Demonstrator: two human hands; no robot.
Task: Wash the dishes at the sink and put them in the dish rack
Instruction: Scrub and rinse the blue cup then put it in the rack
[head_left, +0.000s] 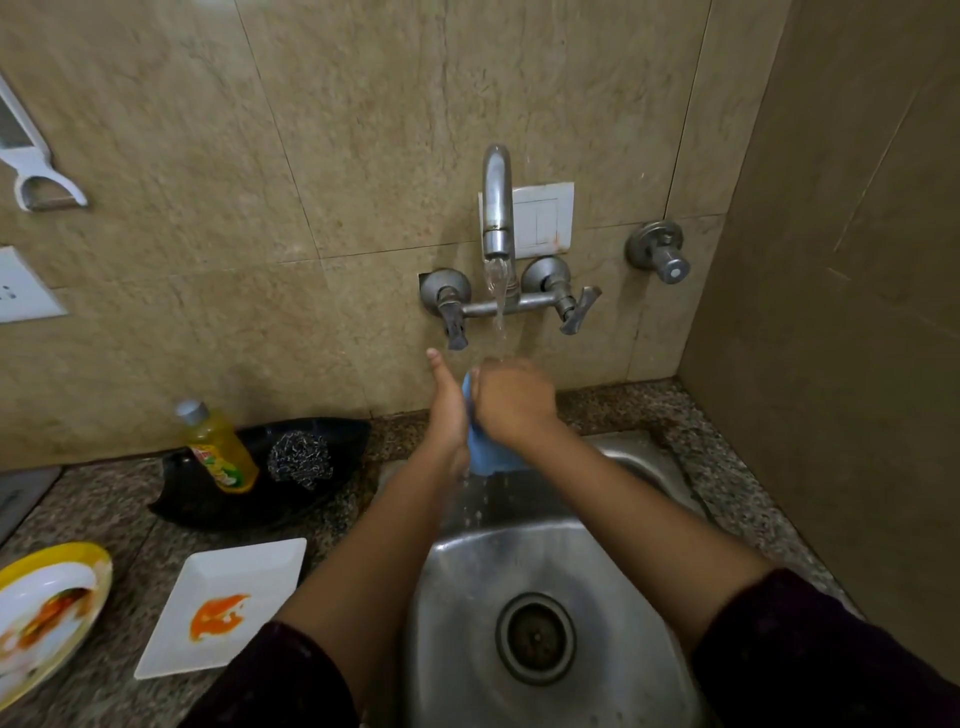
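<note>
Right hand (514, 402) curls round a soft blue cloth (491, 457) under the steel tap's (497, 202) stream. Left hand (448, 415) lies against the cloth, thumb straight, fingers hidden, so I cannot tell its grip. Both are over the steel sink (467, 597). A square white plate (223, 603), smeared orange, and a round yellow-rimmed plate (47, 608) lie on the speckled granite table (130, 509).

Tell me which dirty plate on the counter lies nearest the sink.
The square white plate with the orange smear, right beside the sink. The round yellow-rimmed plate lies farther left, at the picture's edge.
</note>
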